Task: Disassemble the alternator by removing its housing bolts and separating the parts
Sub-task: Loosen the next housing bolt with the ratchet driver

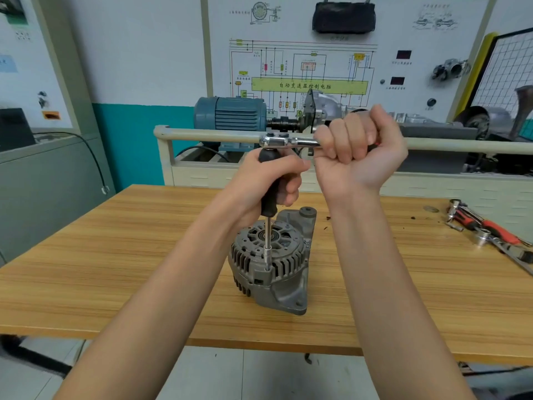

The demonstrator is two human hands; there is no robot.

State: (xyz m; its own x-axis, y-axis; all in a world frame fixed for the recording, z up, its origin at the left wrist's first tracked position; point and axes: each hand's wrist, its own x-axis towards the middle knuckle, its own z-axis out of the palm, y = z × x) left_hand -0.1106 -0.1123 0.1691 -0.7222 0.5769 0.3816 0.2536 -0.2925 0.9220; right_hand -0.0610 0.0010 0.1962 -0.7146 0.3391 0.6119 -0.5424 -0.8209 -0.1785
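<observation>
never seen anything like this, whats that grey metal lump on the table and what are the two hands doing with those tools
This is one picture, taken by a camera worn on the person's head, looking forward and down at their own bare arms.

The grey ribbed metal alternator, a car's generator, stands on the light wooden table. The person is undoing one of the bolts on its housing.

The left hand grips the black handle of an upright driver, whose thin steel shaft ends in a socket set on a bolt at the housing's edge. The right hand grips a shiny steel ratchet wrench lying level across the top of that driver, probably to add turning force.

Spare red-handled tools and sockets lie at the table's right. Behind stands a training board with a blue electric motor.
</observation>
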